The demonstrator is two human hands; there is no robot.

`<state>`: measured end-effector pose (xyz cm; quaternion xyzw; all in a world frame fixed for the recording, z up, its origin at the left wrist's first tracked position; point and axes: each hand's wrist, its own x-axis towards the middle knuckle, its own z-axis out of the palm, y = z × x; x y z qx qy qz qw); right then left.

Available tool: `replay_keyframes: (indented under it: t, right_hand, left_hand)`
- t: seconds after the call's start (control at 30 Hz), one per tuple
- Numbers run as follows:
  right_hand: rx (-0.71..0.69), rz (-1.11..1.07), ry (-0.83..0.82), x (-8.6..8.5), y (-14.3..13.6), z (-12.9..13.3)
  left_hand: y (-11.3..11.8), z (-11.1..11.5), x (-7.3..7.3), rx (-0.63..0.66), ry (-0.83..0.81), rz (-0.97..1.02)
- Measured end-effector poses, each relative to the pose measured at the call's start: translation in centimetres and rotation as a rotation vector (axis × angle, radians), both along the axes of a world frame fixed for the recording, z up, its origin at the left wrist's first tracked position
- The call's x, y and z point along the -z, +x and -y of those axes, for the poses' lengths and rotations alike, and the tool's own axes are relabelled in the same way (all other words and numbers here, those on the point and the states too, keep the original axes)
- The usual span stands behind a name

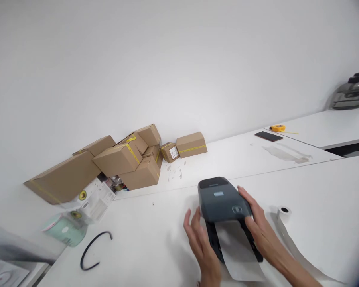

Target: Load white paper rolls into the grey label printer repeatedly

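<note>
One left hand [202, 245] and one right hand [259, 224] were in view, with one dark device [223, 201], one white sheet [237, 253], one white roll [283, 218], one phone [268, 136], one yellow tape measure [277, 128], one mint container [70, 232], one black curved strip [83, 255], one jug [349, 98] and at least eight cardboard boxes [139, 173].

The white table [143, 239] bears cartons [116, 160], printer [223, 203] and paper roll [284, 216].
</note>
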<state>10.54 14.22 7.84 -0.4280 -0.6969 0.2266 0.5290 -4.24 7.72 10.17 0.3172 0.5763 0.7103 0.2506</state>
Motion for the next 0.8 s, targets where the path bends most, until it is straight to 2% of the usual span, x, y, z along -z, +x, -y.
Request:
replay_keyframes:
  t: [0.07, 0.13, 0.23, 0.37, 0.43, 0.5, 0.53, 0.6, 0.7, 0.8]
  right_hand:
    - [-0.049, 0.009, 0.152, -4.0, -1.0, -2.1]
    - [-0.045, -0.009, 0.257, -7.2, -2.1, -4.7]
    - [0.022, 0.01, 0.276, -10.2, -3.5, -8.6]
    - [0.061, 0.107, 0.141, -12.0, -3.9, -11.8]
    - [0.123, 0.081, 0.19, -11.8, -3.5, -11.8]
    - [0.196, 0.012, 0.335, -10.8, -2.9, -10.7]
    - [0.188, 0.004, 0.39, -10.0, -2.6, -10.0]
    - [0.033, 0.133, 0.363, -8.0, -2.1, -8.7]
    - [-0.339, 0.597, 0.06, -5.2, -1.7, -8.3]
    - [-0.523, 0.876, -0.108, -3.5, -2.0, -9.4]
  left_hand:
    - [-1.7, -2.3, -1.7, -0.001, 0.034, -0.02]
    - [-3.1, -4.8, -2.2, 0.039, 0.024, -0.086]
    - [-4.3, -7.9, -0.8, 0.141, -0.104, -0.199]
    - [-4.4, -9.4, 2.2, 0.257, -0.174, -0.236]
    - [-4.4, -9.4, 3.0, 0.303, -0.178, -0.244]
    - [-4.5, -9.2, 3.4, 0.323, -0.171, -0.25]
    - [-4.5, -9.1, 3.5, 0.33, -0.165, -0.254]
    - [-4.7, -9.2, 3.7, 0.347, -0.153, -0.259]
    - [-4.8, -9.6, 4.0, 0.379, -0.148, -0.259]
    - [-4.9, -10.1, 4.3, 0.392, -0.174, -0.264]
